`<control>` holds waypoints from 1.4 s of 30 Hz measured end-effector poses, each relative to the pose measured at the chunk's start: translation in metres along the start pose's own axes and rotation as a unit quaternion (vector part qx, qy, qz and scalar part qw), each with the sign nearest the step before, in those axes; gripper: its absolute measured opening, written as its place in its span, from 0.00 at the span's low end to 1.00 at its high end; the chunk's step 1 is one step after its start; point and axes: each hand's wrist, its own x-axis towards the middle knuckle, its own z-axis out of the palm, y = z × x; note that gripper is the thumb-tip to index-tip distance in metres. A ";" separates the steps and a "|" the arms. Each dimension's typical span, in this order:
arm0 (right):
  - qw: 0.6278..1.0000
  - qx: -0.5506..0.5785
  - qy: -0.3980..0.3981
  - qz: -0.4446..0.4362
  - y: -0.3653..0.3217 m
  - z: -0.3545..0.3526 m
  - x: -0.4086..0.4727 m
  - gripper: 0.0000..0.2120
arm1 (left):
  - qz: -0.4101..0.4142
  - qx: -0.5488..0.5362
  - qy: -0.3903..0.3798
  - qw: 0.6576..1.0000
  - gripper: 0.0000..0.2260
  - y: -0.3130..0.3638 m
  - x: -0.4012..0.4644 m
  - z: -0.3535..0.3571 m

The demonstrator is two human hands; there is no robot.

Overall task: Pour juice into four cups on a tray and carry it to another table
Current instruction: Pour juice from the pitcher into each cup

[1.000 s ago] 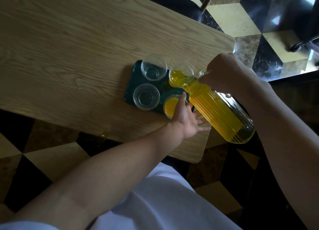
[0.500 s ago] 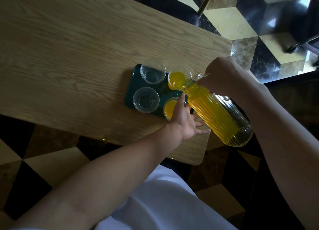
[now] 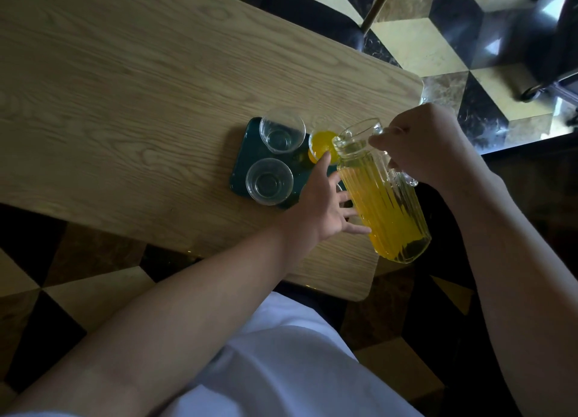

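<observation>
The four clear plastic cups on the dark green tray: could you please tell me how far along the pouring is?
The far-right clear plastic cup holds orange juice. The near-right one is hidden behind the left hand. The right hand holds the ribbed glass pitcher. Two left clear cups are empty; the dark green tray is uncarried.

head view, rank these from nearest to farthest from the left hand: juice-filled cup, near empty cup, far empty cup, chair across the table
1. Juice-filled cup: on the tray's far right, at the left hand's thumb tip.
2. Near empty cup: tray's near left, just left of the hand.
3. Far empty cup: tray's far left corner.
4. Chair: beyond the table's far edge, plainly farthest.
</observation>
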 end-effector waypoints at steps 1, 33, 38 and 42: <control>1.000 0.013 0.006 0.000 -0.001 -0.002 -0.003 0.18 | 0.001 0.008 -0.003 1.000 0.36 0.002 -0.001 -0.002; 0.999 0.010 -0.035 0.000 -0.068 0.031 0.005 0.15 | -0.006 0.007 0.005 1.000 0.33 0.031 -0.040 -0.063; 0.998 -0.022 -0.054 0.008 -0.073 0.039 0.020 0.14 | -0.013 -0.006 -0.004 1.000 0.35 0.033 -0.033 -0.072; 0.997 -0.043 -0.070 0.010 -0.074 0.047 0.035 0.13 | -0.010 -0.001 -0.010 1.000 0.34 0.034 -0.028 -0.079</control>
